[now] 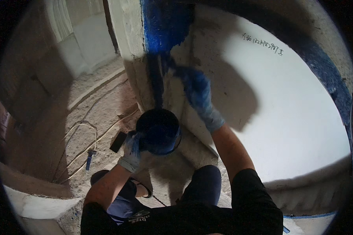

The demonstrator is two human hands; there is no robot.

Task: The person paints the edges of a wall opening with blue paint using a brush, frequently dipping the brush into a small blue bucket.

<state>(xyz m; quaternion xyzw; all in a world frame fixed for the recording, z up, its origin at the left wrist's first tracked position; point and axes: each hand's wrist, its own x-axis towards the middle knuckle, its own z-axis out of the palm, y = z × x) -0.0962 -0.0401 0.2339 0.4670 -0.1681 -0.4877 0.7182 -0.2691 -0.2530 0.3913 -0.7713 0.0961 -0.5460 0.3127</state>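
My left hand (131, 151), in a pale glove stained blue, grips the side of a round bucket (158, 132) that is dark blue inside. My right hand (195, 88), in a glove heavily smeared with blue, is raised against the wall corner, its fingers closed around a dark tool, probably a brush, whose shape is lost in shadow. Blue coating (164, 26) covers the upper part of the corner, and a narrower dark blue strip runs down from it towards the bucket. Left of the strip stands a pale wall edge (129, 35).
A large white panel (294, 111) with handwriting on it fills the right. Pale cables (88, 147) cross the rough floor at left, near a blue-handled tool (89, 160). A dark rectangular object (118, 142) lies beside my left hand. A blue band (326, 67) borders the panel.
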